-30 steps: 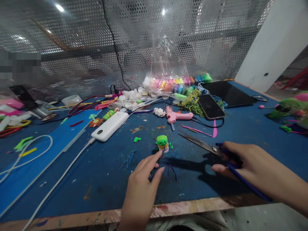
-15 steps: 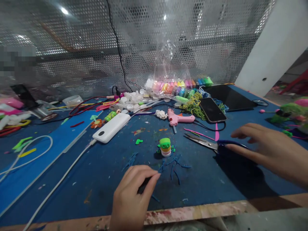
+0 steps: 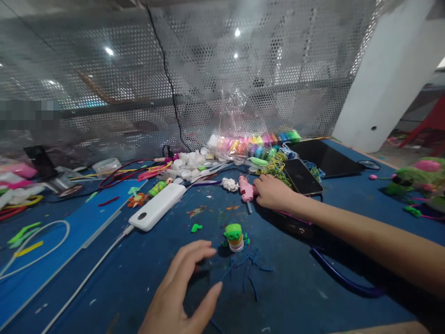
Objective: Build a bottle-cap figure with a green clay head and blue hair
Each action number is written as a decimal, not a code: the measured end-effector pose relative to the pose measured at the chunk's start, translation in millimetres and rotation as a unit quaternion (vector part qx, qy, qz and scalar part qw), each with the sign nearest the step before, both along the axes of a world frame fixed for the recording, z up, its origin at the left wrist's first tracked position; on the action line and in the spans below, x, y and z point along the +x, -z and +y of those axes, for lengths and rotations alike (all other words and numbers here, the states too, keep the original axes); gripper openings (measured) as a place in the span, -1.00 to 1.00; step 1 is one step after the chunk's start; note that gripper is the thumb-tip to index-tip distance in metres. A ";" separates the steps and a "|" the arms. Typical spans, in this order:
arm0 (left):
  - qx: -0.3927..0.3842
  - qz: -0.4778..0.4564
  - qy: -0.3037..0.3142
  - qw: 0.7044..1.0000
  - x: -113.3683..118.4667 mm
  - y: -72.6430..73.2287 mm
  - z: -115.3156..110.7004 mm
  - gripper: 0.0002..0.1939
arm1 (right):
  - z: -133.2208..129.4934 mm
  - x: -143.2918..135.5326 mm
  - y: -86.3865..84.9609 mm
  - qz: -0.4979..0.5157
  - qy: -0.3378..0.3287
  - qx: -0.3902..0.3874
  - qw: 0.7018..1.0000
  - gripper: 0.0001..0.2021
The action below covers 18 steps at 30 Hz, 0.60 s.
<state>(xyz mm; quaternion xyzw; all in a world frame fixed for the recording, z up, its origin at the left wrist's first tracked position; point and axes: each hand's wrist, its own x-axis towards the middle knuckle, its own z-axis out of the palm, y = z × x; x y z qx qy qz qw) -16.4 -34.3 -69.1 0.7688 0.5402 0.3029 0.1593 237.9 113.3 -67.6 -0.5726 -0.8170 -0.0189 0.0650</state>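
Note:
My right hand reaches across the table, its fingers closed round the handle of a pink glue gun. The nozzle of the gun points toward me. Near the front, my left hand has thumb and fingers spread, with nothing between them. Just beyond it stands a small green clay figure on a yellow and white base. Cut pieces of blue yarn lie in front of the figure. One blue handle of the scissors shows below my right forearm, which hides the blades.
A white power bank with a cable lies to the left. Behind the glue gun are yellow-green yarn, a phone and bags of coloured clay. A small green piece lies left of the figure.
My right hand has left the scissors and moved forward and left to the glue gun. My left hand's pinched fingers have spread apart. The view has tilted up slightly.

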 end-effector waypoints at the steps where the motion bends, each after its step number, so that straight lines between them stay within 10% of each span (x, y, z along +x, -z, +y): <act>1: -0.041 -0.015 0.000 0.999 1.2 -4.8 7.1 -0.63 | 1.9 -0.7 3.8 0.014 0.010 -0.005 1.000 -0.76; 9: -0.144 -0.035 0.083 0.985 30.7 -4.1 65.5 -0.67 | -7.5 23.8 -2.2 0.264 0.017 -0.039 0.964 -0.80; 18: -0.204 -0.265 0.077 0.939 19.1 -9.4 77.5 -0.70 | -36.0 36.1 -1.7 0.584 0.019 -0.224 0.780 -0.49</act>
